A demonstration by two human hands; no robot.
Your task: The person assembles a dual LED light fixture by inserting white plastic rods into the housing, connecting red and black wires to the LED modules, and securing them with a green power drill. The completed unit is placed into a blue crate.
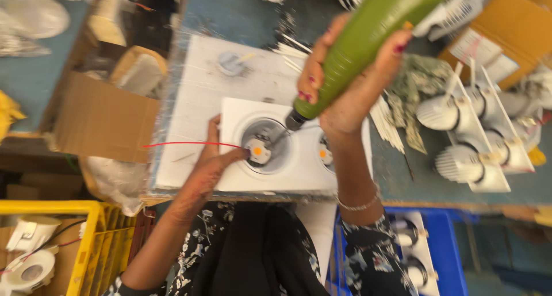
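Observation:
A white double light fitting (pixel 299 172) lies on a white slab at the bench's near edge. My right hand (pixel 351 94) grips a green electric screwdriver (pixel 368 37), held tilted, its tip down in the fitting's left round recess. My left hand (pixel 211 161) rests on the fitting's left side, with fingers reaching to the small square LED module (pixel 259 152) in that recess. A thin red wire (pixel 184 144) runs from the module to the left across my left hand. The right recess (pixel 325 154) is partly hidden by my right wrist.
A brown cardboard box (pixel 103 120) stands at the left. White finned lamp housings (pixel 471 129) crowd the bench's right side. A yellow crate (pixel 86 238) with fittings sits low left, a blue crate (pixel 443 250) with fittings low right. White sticks (pixel 391 123) lie beside the fitting.

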